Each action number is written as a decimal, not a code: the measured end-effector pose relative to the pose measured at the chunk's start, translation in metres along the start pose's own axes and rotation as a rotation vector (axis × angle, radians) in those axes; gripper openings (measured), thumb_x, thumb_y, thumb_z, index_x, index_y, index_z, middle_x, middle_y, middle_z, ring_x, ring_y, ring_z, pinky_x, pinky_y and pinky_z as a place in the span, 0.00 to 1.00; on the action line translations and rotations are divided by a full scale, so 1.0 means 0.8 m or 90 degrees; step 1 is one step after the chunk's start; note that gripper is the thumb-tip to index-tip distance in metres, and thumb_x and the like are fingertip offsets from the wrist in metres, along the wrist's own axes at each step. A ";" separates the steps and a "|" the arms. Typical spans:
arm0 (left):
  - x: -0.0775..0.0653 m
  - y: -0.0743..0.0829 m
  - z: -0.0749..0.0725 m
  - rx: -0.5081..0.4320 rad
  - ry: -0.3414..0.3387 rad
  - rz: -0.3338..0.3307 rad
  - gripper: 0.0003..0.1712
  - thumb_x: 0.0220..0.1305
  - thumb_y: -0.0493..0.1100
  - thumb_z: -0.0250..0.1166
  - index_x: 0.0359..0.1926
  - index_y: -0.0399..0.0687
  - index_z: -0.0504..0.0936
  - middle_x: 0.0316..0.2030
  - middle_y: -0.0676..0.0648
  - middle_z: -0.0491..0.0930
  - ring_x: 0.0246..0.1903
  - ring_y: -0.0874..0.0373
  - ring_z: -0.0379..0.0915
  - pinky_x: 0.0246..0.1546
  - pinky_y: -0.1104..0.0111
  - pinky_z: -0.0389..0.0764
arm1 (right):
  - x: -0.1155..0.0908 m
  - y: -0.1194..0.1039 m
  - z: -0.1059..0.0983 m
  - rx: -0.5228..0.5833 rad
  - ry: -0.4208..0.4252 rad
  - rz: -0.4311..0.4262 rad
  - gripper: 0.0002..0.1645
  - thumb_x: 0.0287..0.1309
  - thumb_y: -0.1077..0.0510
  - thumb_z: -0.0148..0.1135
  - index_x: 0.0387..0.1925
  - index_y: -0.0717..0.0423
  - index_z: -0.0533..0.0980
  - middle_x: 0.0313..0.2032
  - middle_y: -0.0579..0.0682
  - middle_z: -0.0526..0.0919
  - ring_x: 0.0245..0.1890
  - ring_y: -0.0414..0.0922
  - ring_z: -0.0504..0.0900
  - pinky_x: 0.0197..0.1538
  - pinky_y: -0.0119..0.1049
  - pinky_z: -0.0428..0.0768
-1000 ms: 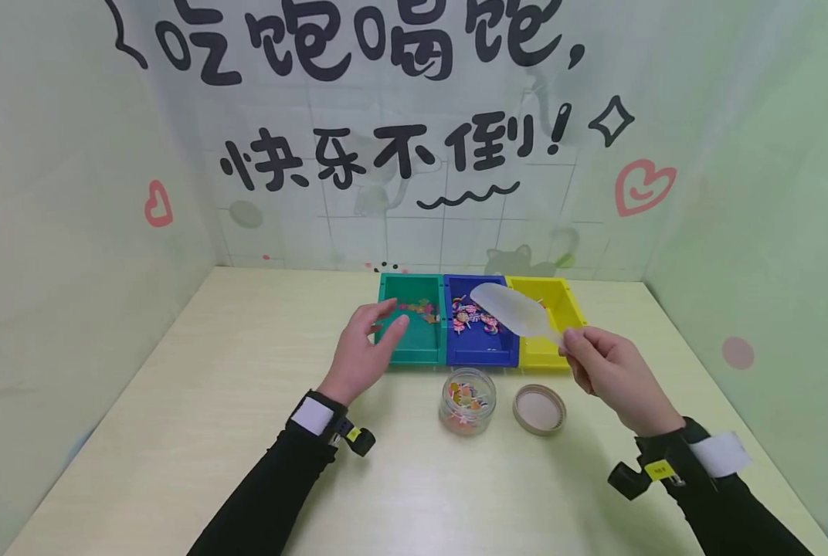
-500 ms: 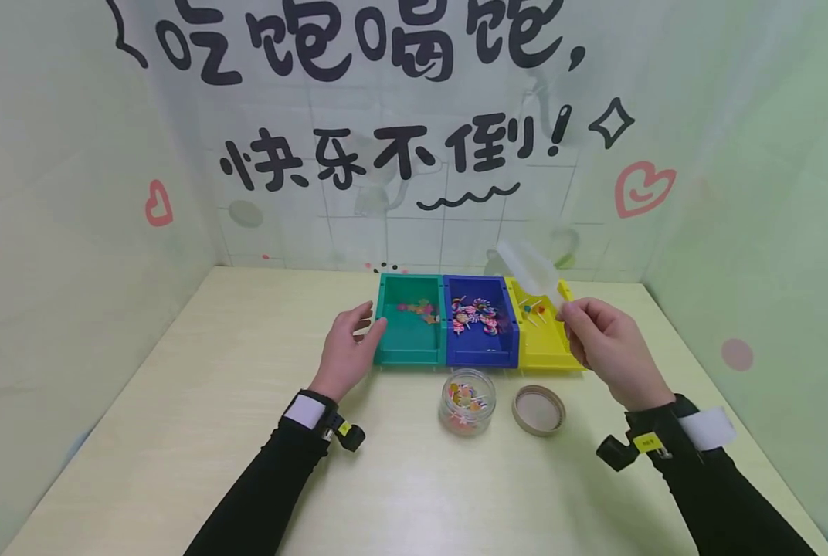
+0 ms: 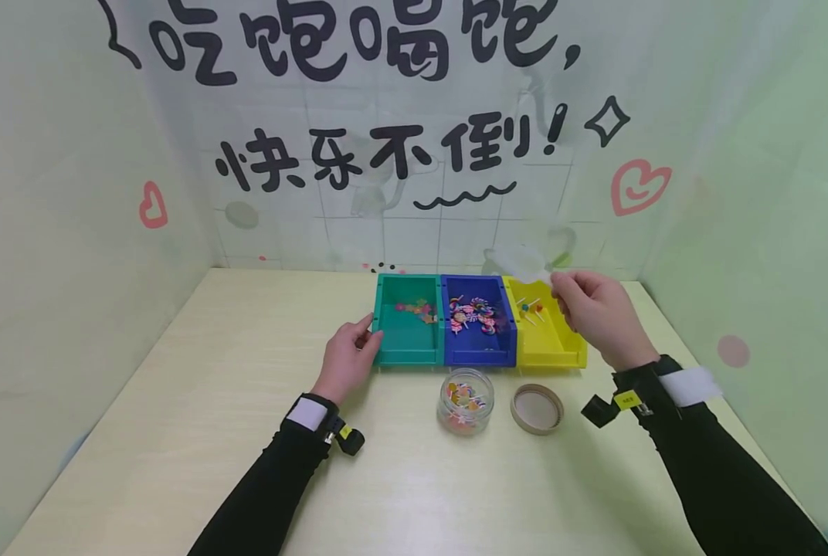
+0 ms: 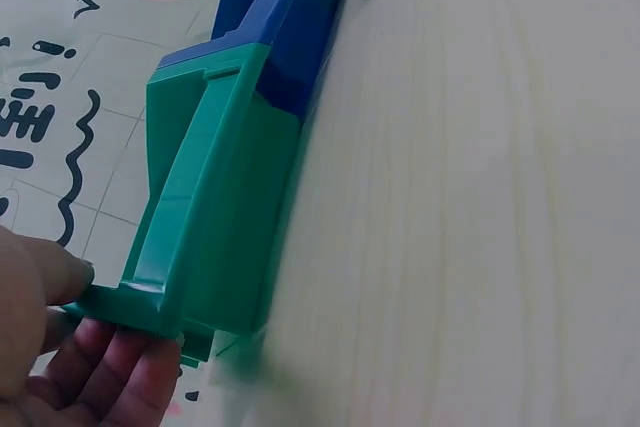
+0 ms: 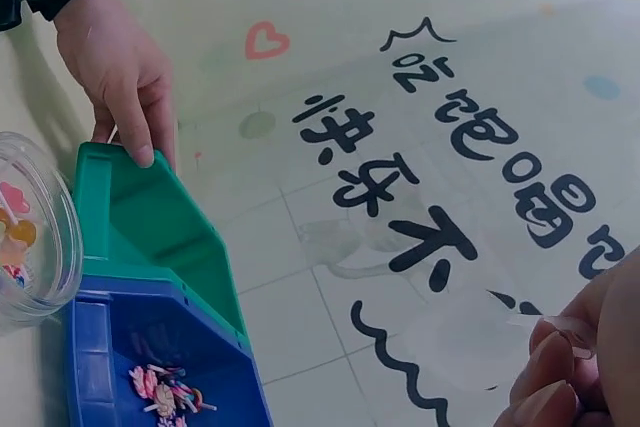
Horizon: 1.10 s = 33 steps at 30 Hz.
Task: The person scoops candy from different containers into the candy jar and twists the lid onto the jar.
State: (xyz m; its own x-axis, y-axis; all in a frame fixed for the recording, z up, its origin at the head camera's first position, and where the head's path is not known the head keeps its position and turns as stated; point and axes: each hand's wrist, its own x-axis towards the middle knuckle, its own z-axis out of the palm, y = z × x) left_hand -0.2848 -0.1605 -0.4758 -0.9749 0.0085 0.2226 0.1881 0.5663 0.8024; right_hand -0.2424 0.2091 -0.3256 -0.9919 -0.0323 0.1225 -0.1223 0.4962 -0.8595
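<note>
My left hand [image 3: 347,359] pinches the left side of the green tray [image 3: 408,344], thumb over the rim and fingers beneath it in the left wrist view. Small colourful pieces lie in that tray. Joined to its right are a blue tray [image 3: 480,357] with many lollipop-shaped pieces and a yellow tray [image 3: 551,351] with several small stick pieces. Above the yellow tray's back edge, my right hand [image 3: 605,318] pinches the handle of a translucent white plastic scoop [image 3: 521,263]. Its blade looks pale and faint against the backdrop in the right wrist view.
A clear open jar [image 3: 465,421] with small colourful pieces stands in front of the blue tray. To its right lies a round lid [image 3: 537,409], inside facing up. A printed backdrop [image 3: 400,232] rises behind the trays, and the wooden table [image 3: 414,494] extends toward me.
My right hand has moved up and away from me with the scoop, uncovering the yellow tray. My left hand has come down from above the green tray to its left side and taken hold.
</note>
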 end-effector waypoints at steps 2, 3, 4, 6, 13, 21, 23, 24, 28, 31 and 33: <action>0.000 -0.001 0.000 0.000 0.003 0.001 0.30 0.84 0.43 0.61 0.79 0.35 0.72 0.44 0.38 0.80 0.46 0.46 0.78 0.46 0.63 0.79 | 0.007 -0.001 0.001 -0.006 -0.015 0.014 0.28 0.84 0.38 0.53 0.45 0.60 0.77 0.28 0.45 0.72 0.27 0.45 0.72 0.30 0.36 0.71; 0.000 -0.002 0.000 -0.001 0.004 0.000 0.30 0.83 0.43 0.62 0.79 0.35 0.72 0.44 0.38 0.80 0.45 0.46 0.78 0.46 0.64 0.78 | 0.011 -0.001 0.002 -0.013 -0.024 0.022 0.27 0.84 0.39 0.54 0.45 0.61 0.77 0.27 0.45 0.73 0.27 0.45 0.72 0.30 0.35 0.71; 0.001 -0.003 0.000 -0.001 0.006 0.001 0.30 0.83 0.43 0.62 0.78 0.35 0.72 0.44 0.38 0.80 0.45 0.46 0.78 0.46 0.64 0.78 | 0.015 -0.001 0.003 -0.019 -0.034 0.031 0.27 0.84 0.40 0.54 0.44 0.61 0.77 0.27 0.45 0.73 0.27 0.44 0.72 0.30 0.35 0.71; 0.001 -0.003 0.000 -0.001 0.007 0.003 0.30 0.83 0.43 0.62 0.78 0.36 0.72 0.43 0.38 0.81 0.45 0.47 0.78 0.46 0.63 0.78 | 0.024 0.001 0.006 -0.033 -0.060 0.049 0.25 0.84 0.43 0.54 0.44 0.62 0.79 0.26 0.44 0.73 0.26 0.43 0.71 0.29 0.34 0.69; 0.001 -0.006 0.001 -0.006 0.005 0.010 0.30 0.83 0.42 0.63 0.79 0.36 0.72 0.42 0.38 0.80 0.43 0.49 0.76 0.43 0.65 0.77 | 0.046 0.019 0.033 -0.091 -0.160 0.114 0.22 0.79 0.50 0.56 0.29 0.59 0.80 0.21 0.44 0.71 0.22 0.43 0.69 0.26 0.33 0.64; -0.001 -0.005 0.001 -0.007 0.001 0.015 0.30 0.83 0.43 0.63 0.78 0.37 0.72 0.41 0.39 0.80 0.43 0.49 0.76 0.44 0.66 0.77 | 0.052 0.040 0.067 -0.125 -0.193 0.176 0.24 0.77 0.51 0.56 0.28 0.63 0.80 0.18 0.45 0.70 0.19 0.42 0.70 0.24 0.32 0.62; -0.001 -0.005 0.001 -0.010 0.002 0.016 0.30 0.83 0.43 0.62 0.78 0.37 0.72 0.41 0.39 0.79 0.43 0.49 0.76 0.43 0.67 0.76 | 0.052 0.045 0.074 -0.117 -0.185 0.184 0.24 0.78 0.51 0.56 0.29 0.65 0.80 0.18 0.44 0.70 0.19 0.42 0.69 0.24 0.32 0.62; -0.001 -0.005 0.001 -0.010 0.002 0.017 0.30 0.83 0.43 0.62 0.78 0.36 0.72 0.41 0.39 0.79 0.43 0.50 0.76 0.43 0.67 0.76 | 0.052 0.046 0.077 -0.110 -0.181 0.187 0.24 0.78 0.51 0.56 0.30 0.65 0.80 0.18 0.44 0.70 0.19 0.42 0.69 0.24 0.31 0.62; -0.001 -0.005 0.000 -0.011 0.004 0.018 0.30 0.83 0.42 0.62 0.78 0.36 0.72 0.41 0.39 0.79 0.42 0.50 0.75 0.42 0.67 0.75 | 0.053 0.052 0.093 -0.088 -0.166 0.192 0.22 0.77 0.51 0.56 0.31 0.65 0.80 0.19 0.44 0.72 0.20 0.41 0.71 0.25 0.31 0.66; 0.000 -0.005 -0.001 -0.011 0.001 0.017 0.30 0.83 0.43 0.63 0.78 0.37 0.72 0.41 0.39 0.80 0.43 0.49 0.76 0.43 0.66 0.76 | 0.052 0.056 0.106 -0.079 -0.150 0.193 0.23 0.78 0.50 0.56 0.32 0.64 0.81 0.19 0.45 0.74 0.21 0.42 0.74 0.28 0.33 0.71; 0.000 -0.005 -0.001 -0.013 -0.003 0.014 0.30 0.83 0.43 0.62 0.79 0.38 0.71 0.41 0.39 0.80 0.43 0.49 0.77 0.43 0.66 0.76 | 0.052 0.059 0.114 -0.079 -0.134 0.196 0.24 0.79 0.50 0.56 0.31 0.64 0.81 0.19 0.45 0.75 0.22 0.42 0.74 0.29 0.34 0.73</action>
State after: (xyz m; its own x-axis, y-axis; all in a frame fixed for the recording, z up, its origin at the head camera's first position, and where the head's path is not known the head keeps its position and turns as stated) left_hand -0.2856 -0.1635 -0.4783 -0.9710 0.0251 0.2378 0.2123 0.5483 0.8088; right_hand -0.2924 0.1520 -0.4068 -0.9684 -0.0363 -0.2468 0.1738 0.6116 -0.7718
